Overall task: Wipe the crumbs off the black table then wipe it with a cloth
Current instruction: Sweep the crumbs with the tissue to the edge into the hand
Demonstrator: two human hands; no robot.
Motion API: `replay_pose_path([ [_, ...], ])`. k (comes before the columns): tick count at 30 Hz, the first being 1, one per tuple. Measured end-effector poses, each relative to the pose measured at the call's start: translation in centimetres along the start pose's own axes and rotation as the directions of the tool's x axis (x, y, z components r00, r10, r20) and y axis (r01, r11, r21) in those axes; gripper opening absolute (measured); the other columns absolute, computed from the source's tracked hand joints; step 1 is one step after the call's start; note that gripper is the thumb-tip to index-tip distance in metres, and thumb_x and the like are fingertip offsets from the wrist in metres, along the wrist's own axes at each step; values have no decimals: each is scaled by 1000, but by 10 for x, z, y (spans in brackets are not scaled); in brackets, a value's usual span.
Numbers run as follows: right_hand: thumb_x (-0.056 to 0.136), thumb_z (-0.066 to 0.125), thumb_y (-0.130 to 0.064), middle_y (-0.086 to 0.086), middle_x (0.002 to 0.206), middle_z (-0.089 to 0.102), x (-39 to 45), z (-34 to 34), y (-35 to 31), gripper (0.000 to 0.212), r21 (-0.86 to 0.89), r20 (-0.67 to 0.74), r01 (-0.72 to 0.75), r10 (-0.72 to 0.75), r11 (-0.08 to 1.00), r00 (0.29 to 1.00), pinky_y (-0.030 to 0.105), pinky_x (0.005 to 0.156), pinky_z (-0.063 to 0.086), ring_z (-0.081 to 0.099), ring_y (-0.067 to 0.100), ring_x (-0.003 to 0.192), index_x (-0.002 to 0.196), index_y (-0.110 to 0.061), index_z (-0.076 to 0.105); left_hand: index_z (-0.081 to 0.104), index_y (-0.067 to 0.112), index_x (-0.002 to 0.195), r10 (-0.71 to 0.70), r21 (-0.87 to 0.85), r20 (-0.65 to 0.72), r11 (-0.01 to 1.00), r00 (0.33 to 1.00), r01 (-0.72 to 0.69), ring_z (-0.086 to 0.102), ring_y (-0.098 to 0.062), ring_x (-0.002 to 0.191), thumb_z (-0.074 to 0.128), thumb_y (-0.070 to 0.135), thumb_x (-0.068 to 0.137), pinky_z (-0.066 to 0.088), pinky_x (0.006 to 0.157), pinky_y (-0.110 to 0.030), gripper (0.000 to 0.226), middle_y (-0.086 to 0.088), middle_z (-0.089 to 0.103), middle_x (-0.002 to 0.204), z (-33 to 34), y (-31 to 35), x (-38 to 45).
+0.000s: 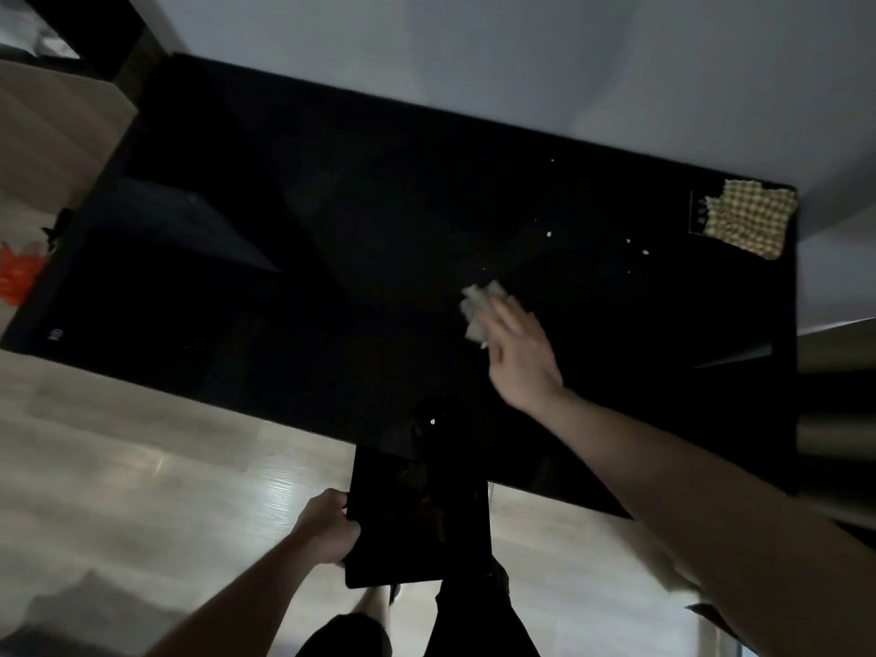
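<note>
In the head view, a black table point(332, 239) is seen from above, tilted across the frame over a pale wooden floor point(118, 467). Near the table's middle, slightly toward its right end, a crumpled whitish tissue point(479, 305) is pressed flat under the fingers of the right hand point(521, 353), which is spread over it rather than clenched. Small pale crumbs point(549, 234) are scattered on the table just beyond the tissue, toward the far right corner, where a yellow checked cloth point(749, 220) lies untouched. Below the table's near edge, a black tray point(422, 523) is gripped by its left rim in the left hand point(327, 528). An orange bag point(16, 277) is visible off the table's left end.
</note>
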State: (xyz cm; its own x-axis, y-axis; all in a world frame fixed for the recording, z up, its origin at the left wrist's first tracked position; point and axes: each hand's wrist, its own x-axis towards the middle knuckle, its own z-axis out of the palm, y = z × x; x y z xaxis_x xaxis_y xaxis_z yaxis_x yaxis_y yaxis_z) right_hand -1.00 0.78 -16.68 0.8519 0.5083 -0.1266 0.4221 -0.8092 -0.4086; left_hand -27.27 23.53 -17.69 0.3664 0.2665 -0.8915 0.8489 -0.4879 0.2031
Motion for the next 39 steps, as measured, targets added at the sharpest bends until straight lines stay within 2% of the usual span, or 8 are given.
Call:
replay_pose_path([
  [5, 84, 51, 2, -24, 170, 14, -100, 42, -79, 99, 197, 171, 208, -242, 958, 955, 36, 129, 13, 8, 3, 159, 160, -52, 16, 75, 20, 85, 4, 21, 13, 1000, 1000, -4, 77, -27, 72, 48, 20, 64, 67, 65, -42, 34, -6, 78, 81, -4, -7, -1],
  [8, 80, 49, 3, -19, 165, 34, -150, 56, -104, 86, 359, 241, 212, -310, 909, 920, 35, 128, 19, 25, 3, 155, 151, -45, 46, 75, 18, 86, 17, 61, 19, 998, 1000, -18, 77, -25, 74, 52, 21, 67, 66, 66, -39, 30, -5, 77, 81, -6, -7, -5],
  [11, 96, 43, -13, -21, 154, 50, -175, 47, -109, 60, 469, 267, 33, -178, 883, 947, 24, 122, 31, 34, -11, 144, 142, -47, 57, 71, 20, 78, 30, 80, 21, 996, 999, -32, 77, -25, 72, 54, 20, 71, 66, 64, -38, 18, -5, 77, 80, -9, -5, -10],
  [14, 97, 47, -2, -19, 151, 54, -163, 24, -86, 75, 513, 93, -62, 17, 856, 996, 21, 118, 37, 41, -10, 142, 134, -67, 50, 73, 23, 83, 25, 53, 33, 998, 999, -27, 77, -23, 62, 51, 15, 73, 66, 57, -38, 25, -5, 77, 79, -10, -5, -11],
  [21, 102, 44, 2, -4, 161, 44, -58, -70, 42, 56, 407, -221, -254, 364, 878, 905, 8, 119, 20, 38, 8, 148, 151, -24, 53, 76, 23, 90, 2, 29, 18, 1000, 1000, -2, 78, -25, 69, 51, 16, 69, 66, 61, -42, 33, -6, 77, 82, -5, -5, 0],
  [29, 98, 49, -4, 1, 172, 18, 43, -112, 179, 70, 158, -122, -538, 557, 828, 821, 39, 127, 25, 26, 24, 156, 161, -27, 30, 71, 23, 79, -47, -36, -17, 998, 999, 47, 77, -23, 63, 53, 7, 76, 65, 56, -37, 24, -7, 76, 77, 0, 15, -4],
  [34, 94, 50, -13, 4, 174, 0, 96, -86, 171, 82, 55, -65, -694, 696, 718, 715, 59, 126, 14, 10, 31, 159, 165, -27, 12, 69, 27, 73, -68, -55, -28, 996, 997, 66, 75, -22, 66, 56, 7, 77, 65, 62, -39, 24, -2, 74, 75, 4, 22, -1],
  [39, 93, 46, -10, 6, 174, 2, 164, -87, 152, 78, 79, -55, -547, 551, 834, 832, 59, 127, 12, 10, 31, 159, 164, -28, 18, 69, 28, 76, -78, -69, -31, 995, 996, 76, 75, -21, 67, 54, 3, 77, 62, 57, -33, 29, -2, 75, 73, 7, 24, 3],
])
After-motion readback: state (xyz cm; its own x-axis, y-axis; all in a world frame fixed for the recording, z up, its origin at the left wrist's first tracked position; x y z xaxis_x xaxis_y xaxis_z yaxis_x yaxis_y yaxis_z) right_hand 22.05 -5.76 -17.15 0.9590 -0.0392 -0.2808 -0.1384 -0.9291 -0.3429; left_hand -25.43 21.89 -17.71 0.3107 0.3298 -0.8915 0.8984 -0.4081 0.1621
